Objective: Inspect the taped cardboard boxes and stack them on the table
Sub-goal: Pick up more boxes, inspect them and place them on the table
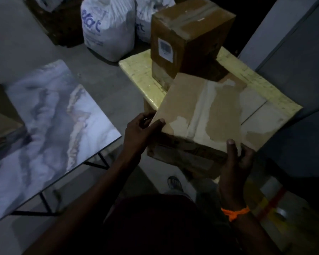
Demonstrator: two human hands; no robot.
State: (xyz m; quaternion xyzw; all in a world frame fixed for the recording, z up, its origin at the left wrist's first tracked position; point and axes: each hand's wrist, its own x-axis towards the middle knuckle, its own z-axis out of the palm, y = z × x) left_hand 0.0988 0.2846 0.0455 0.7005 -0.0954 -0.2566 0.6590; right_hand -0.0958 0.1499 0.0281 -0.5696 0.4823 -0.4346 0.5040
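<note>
Both forearms come up from the bottom of the frame, an orange wristband (236, 211) on the right wrist. Left hand (142, 129) grips the near-left corner of the held cardboard box (201, 111), thumb pressed on the top face, fingers curled round the side. Right hand (234, 161) is clamped on the near-right corner, thumb up on top, fingers wrapped round the edge below. So that's 2 hands locked on 1 box, right of centre in the frame. The box is tilted, broad face to the camera, with pale tape strips crossing it and patches where the surface has peeled. It hangs over the near edge of the yellow table (136, 70).

Upper centre, a second taped box (190, 34) stands tall on that same table, a white barcode label (165, 49) on its left face. In the dim light I can't tell whether it rests on another carton.

Left of frame, a marble-patterned table (44, 116) on thin black legs. Top of frame, white printed sacks (109, 30) on the floor. Right edge, a grey cabinet (293, 43). Below the held box, a sandalled foot (174, 183).
</note>
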